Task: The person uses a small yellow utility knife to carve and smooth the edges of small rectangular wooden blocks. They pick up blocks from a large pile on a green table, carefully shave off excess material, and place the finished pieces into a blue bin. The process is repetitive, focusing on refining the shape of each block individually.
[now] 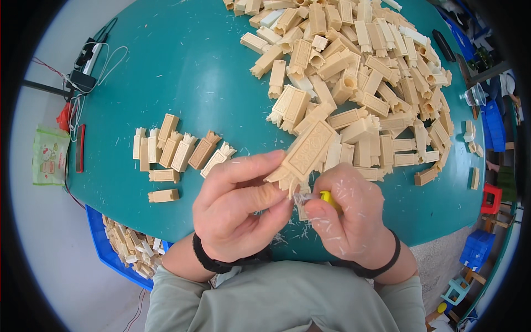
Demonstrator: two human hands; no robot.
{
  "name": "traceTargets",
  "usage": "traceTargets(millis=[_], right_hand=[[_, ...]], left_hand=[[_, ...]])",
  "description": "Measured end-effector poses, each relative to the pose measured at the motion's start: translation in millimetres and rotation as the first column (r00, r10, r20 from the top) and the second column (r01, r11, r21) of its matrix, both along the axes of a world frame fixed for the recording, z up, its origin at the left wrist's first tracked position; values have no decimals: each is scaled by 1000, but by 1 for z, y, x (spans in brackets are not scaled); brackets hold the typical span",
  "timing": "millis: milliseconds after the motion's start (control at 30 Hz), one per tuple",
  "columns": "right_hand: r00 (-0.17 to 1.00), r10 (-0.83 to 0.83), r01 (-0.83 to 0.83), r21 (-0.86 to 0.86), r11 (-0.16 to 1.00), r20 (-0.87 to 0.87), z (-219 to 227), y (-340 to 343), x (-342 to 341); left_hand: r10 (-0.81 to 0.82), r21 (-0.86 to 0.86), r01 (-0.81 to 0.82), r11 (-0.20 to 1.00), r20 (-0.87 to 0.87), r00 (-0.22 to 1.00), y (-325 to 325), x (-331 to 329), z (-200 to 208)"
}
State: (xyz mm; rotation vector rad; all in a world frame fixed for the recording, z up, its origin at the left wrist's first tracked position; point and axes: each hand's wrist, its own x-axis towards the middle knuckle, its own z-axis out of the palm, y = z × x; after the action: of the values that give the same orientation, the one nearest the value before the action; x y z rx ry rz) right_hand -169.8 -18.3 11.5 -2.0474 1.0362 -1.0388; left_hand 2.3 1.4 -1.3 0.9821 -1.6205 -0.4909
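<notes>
My left hand (238, 202) pinches a beige, rectangular molded piece (308, 150) with a carved pattern on its face. The piece is tilted, its jagged, scalloped end pointing toward me. My right hand (349, 213) is closed round a small yellow-handled tool (331, 200), apparently a trimming knife. Its tip is close to the jagged end; whether they touch cannot be made out. Thin white shavings cling to my right hand and lie on the table below. Most of the tool is hidden in my fingers.
A big heap of similar beige pieces (381, 83) covers the far right of the green table (182, 66). To the left stands a small group of pieces (182, 152). A blue bin (105, 243) of pieces sits below the left edge. Cables (83, 99) and a green packet (50, 155) lie far left.
</notes>
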Motion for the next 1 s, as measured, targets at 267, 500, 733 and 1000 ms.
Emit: traceTargets(millis=[267,500,733,1000], right_hand=[[998,-52,51,-40,998,-23,-2,-1,-1],[1000,-28,27,-22,999,-14,2,-2,-3],[936,-132,12,346,938,325,2,-4,-13],[918,-225,102,353,930,326,-3,-6,-9]], left_hand=[[21,-5,-21,1000,27,999,-2,0,2],[36,-9,-36,999,-46,998,-2,-3,0],[-91,72,114,991,-257,962,-5,-7,3],[39,295,10,955,-160,986,-17,-6,2]])
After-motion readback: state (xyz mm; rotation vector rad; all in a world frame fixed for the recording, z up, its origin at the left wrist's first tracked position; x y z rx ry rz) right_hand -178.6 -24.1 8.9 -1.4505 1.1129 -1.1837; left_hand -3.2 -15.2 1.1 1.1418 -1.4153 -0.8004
